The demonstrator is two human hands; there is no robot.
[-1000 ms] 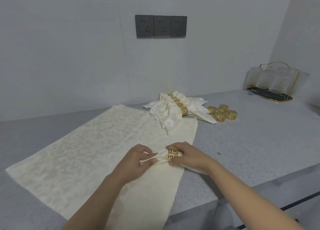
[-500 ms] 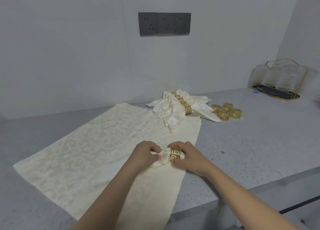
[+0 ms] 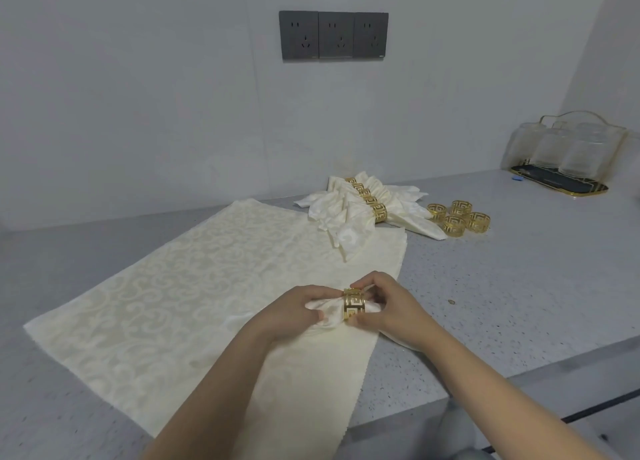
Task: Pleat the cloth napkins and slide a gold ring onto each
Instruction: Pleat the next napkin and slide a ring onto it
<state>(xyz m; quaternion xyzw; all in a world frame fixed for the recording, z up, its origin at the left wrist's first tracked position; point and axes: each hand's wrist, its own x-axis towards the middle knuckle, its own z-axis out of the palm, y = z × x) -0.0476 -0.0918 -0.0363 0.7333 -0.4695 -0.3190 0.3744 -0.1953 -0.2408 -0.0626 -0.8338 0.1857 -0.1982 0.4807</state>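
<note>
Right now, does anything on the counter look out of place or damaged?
Nothing looks damaged or spilled. One small brownish speck lies alone on the grey counter, right of the hands; what it is cannot be told. The spare gold rings sit neatly grouped.

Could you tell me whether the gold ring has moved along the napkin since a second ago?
Yes: the gold ring has slid toward the left hand, further onto the napkin.

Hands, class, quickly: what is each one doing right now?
Left hand: grips the gathered napkin beside the ring.
Right hand: pinches the gold ring that sits on that napkin.
</note>
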